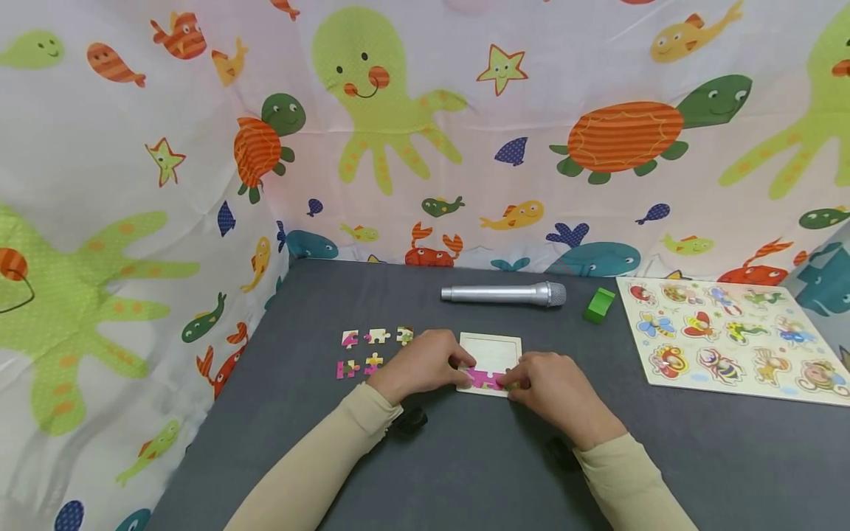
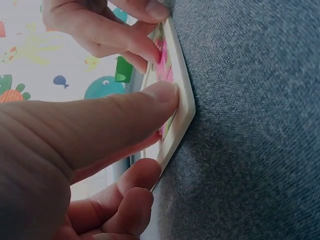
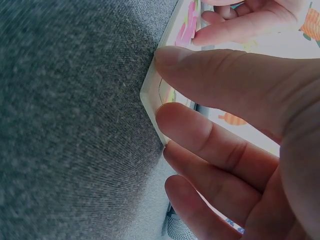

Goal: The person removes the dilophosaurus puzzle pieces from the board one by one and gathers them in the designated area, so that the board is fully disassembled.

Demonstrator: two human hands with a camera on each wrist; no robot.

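Note:
A small pale wooden puzzle tray (image 1: 491, 338) lies on the dark tabletop, with joined pink jigsaw pieces (image 1: 483, 379) along its near side. My left hand (image 1: 428, 361) holds the tray's near left corner; in the left wrist view its thumb (image 2: 162, 95) lies on the near rim beside the pieces. At the near right corner, my right hand (image 1: 554, 387) grips the tray between thumb and fingers, its thumb (image 3: 175, 57) on the rim in the right wrist view. The hands hide parts of the pieces and both tray sides.
Several loose jigsaw pieces (image 1: 350, 338) lie left of the tray, some partly behind my left hand. A silver microphone (image 1: 498, 294) and a green block (image 1: 600, 305) are farther back. To the right lies an insect picture board (image 1: 737, 335). A sea-animal curtain (image 1: 425, 147) hangs behind the table.

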